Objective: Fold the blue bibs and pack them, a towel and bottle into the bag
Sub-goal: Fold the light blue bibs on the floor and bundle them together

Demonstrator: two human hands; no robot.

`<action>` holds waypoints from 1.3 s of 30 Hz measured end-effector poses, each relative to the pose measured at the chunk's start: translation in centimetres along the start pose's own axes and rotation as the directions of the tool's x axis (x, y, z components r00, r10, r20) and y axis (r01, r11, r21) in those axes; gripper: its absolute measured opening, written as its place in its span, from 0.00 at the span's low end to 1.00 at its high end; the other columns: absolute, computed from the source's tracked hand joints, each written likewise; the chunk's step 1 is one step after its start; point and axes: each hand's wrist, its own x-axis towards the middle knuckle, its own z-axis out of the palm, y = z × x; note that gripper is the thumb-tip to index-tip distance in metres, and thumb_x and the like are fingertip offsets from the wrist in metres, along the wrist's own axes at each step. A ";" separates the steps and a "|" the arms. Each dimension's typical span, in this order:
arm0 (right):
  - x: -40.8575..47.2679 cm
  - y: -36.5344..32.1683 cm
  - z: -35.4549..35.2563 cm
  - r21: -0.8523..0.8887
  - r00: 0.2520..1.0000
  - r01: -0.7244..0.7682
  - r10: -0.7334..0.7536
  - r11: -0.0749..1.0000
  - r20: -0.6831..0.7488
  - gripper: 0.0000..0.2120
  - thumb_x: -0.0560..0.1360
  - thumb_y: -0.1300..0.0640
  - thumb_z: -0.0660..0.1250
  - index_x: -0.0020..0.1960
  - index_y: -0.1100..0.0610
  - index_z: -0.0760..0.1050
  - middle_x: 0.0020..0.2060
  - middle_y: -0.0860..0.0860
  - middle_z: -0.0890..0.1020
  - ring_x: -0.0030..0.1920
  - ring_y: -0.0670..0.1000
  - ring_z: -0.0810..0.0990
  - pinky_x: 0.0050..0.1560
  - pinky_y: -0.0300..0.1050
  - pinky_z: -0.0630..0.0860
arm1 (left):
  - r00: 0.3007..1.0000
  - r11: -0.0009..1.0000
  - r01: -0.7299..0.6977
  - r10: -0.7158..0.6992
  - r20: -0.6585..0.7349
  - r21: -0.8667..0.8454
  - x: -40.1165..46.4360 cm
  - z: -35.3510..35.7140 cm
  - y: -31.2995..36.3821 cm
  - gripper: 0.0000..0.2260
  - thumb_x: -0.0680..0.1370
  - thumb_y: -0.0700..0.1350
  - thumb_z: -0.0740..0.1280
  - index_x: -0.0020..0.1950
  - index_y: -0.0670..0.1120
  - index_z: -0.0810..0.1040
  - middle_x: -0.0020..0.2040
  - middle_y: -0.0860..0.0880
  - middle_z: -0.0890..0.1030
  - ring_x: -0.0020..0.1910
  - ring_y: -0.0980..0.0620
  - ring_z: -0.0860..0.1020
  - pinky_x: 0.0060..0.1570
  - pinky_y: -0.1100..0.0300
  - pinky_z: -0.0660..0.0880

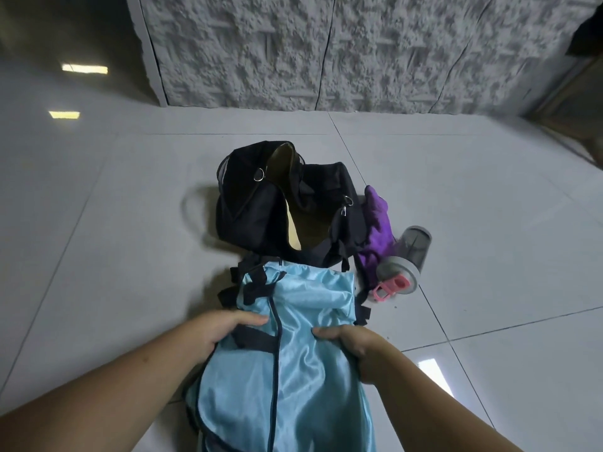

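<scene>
Light blue bibs [293, 370] with dark trim and straps lie in a pile on the floor in front of me. My left hand [222, 327] grips the pile's left side near a dark strap. My right hand [352, 345] pinches the blue fabric on the right side. Beyond the pile a black bag [254, 203] stands unzipped, its tan lining showing. A purple towel [377, 233] lies crumpled against the bag's right end. A grey bottle [408, 259] with a pink cap lies on its side beside the towel.
The floor [114, 256] is glossy pale tile with bright light reflections. A rough grey stone wall [326, 50] runs behind the bag. A dark doorway or furniture edge [580, 102] shows at the far right.
</scene>
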 end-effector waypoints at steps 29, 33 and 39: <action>-5.1 -3.0 0.7 0.444 0.893 0.330 -0.428 0.833 0.140 0.25 0.59 0.61 0.79 0.56 0.63 0.85 0.57 0.66 0.84 0.51 0.64 0.85 0.54 0.57 0.81 | 0.891 0.925 -0.309 0.363 0.272 -0.223 -3.5 2.0 4.6 0.21 0.54 0.42 0.86 0.44 0.39 0.89 0.46 0.39 0.87 0.39 0.44 0.87 0.40 0.56 0.84; -5.0 -3.8 0.5 0.487 0.861 0.408 -0.504 0.772 0.076 0.29 0.58 0.60 0.81 0.59 0.64 0.84 0.57 0.66 0.84 0.53 0.65 0.85 0.56 0.57 0.81 | 0.879 0.916 -0.367 0.398 0.263 -0.160 -4.5 2.6 7.1 0.12 0.63 0.47 0.80 0.44 0.43 0.90 0.48 0.43 0.88 0.42 0.49 0.87 0.49 0.58 0.82; -6.8 -4.4 -0.3 0.581 0.790 0.429 -0.599 0.692 0.131 0.16 0.59 0.66 0.73 0.47 0.65 0.86 0.44 0.65 0.86 0.38 0.62 0.87 0.33 0.51 0.83 | 0.854 0.898 -0.422 0.440 0.279 -0.123 -6.5 2.3 7.5 0.34 0.37 0.58 0.86 0.39 0.45 0.90 0.43 0.43 0.88 0.38 0.48 0.87 0.34 0.62 0.81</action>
